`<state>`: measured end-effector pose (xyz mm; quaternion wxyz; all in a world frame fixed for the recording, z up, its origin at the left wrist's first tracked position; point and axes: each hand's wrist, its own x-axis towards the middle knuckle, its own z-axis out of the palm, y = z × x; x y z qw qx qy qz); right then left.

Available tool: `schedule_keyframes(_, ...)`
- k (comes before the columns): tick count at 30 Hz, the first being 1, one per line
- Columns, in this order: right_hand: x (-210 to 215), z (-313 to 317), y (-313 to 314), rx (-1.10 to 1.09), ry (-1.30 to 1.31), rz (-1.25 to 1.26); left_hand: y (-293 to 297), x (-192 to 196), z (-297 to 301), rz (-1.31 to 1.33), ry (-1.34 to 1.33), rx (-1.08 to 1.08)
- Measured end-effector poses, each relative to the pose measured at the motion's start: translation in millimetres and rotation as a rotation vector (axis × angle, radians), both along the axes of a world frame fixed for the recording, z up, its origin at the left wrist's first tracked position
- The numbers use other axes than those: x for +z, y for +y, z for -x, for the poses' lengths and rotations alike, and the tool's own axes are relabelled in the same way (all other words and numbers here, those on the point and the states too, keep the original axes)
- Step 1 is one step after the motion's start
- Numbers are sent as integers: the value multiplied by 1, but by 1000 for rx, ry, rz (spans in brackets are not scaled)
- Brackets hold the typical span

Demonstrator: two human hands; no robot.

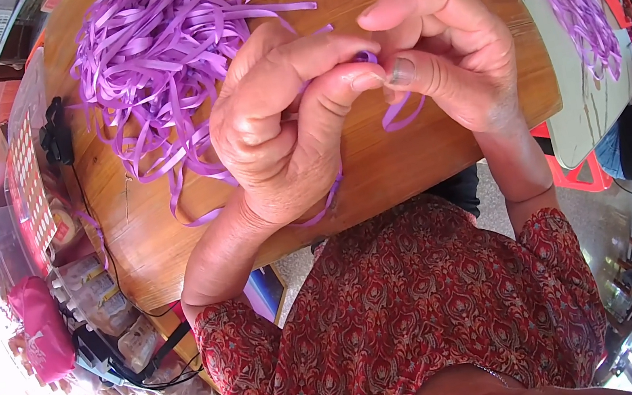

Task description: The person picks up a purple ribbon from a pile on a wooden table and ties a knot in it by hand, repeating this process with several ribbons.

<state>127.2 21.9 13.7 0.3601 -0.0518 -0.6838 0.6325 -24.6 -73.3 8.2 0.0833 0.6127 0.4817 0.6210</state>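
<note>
Above the wooden table my left hand (280,121) pinches a purple ribbon (367,56) between thumb and forefinger, and the other fingers curl in. My right hand (458,53) meets it, its thumb tip beside the left thumb at the ribbon. The right forefinger arches up, apart from that thumb. Below the thumbs hangs a small ribbon loop (406,114). My fingertips hide just how the ribbon is folded or knotted there. A large tangled heap of purple ribbons (160,57) lies behind my left hand, with loose strands trailing toward the table's near edge.
The wooden table (442,166) ends just in front of my body. A pale marbled table (578,121) adjoins it at the right, bearing more purple ribbons (579,15). Along the left edge are a black cable (93,206), plastic containers (97,291) and a pink pouch (43,328).
</note>
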Motion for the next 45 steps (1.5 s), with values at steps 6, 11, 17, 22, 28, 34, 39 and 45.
schedule_keyframes(6,-6,1,5,56,7,88,0,1,4,76,-30,-57)
schedule_keyframes(11,-9,1,10,-5,17,193,4,-7,-11,102,-621,-350)
schedule_keyframes(17,-6,-10,16,-68,27,162,4,-6,-1,219,-899,-520)
schedule_keyframes(22,-4,-11,12,-30,29,67,1,-2,-11,203,-977,-520)
schedule_keyframes(28,-2,-8,8,14,12,31,5,-3,-8,204,-1038,-651)
schedule_keyframes(34,-3,-9,8,-87,45,-54,2,-10,-13,312,-868,-438)
schedule_keyframes(39,-5,-5,12,-233,27,-441,4,-16,-7,289,-785,-487)
schedule_keyframes(45,-6,-5,14,-222,36,-486,1,-16,-6,287,-743,-444)
